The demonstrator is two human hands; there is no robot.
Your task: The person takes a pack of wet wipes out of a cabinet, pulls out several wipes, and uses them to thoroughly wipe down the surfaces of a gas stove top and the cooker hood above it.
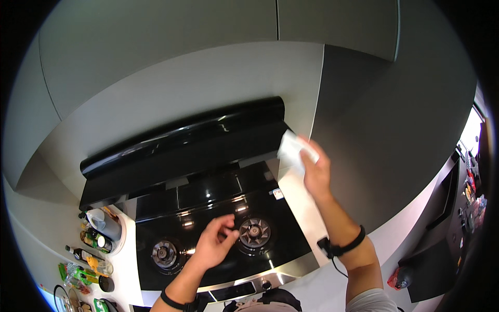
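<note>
In my right hand (pixel 317 167) is a folded white cloth or tissue (pixel 291 150), slightly blurred. That hand is raised at the right end of a black range hood (pixel 187 156), close to its lower corner; whether the cloth touches the hood I cannot tell. My left hand (pixel 216 240) holds nothing, its fingers curled loosely with gaps between them. It hovers over the black gas cooktop (pixel 218 269), between the left burner (pixel 164 254) and the right burner (pixel 254 233). Both burners show bare metal heads without flames.
Bottles and jars (pixel 99 234) crowd the white counter (pixel 126 269) at the left. A tall dark panel (pixel 362 136) stands right of the hood. Grey cabinets (pixel 175 31) run overhead. A cable (pixel 340 267) hangs from my right wristband. At far right is a dark table (pixel 432 257).
</note>
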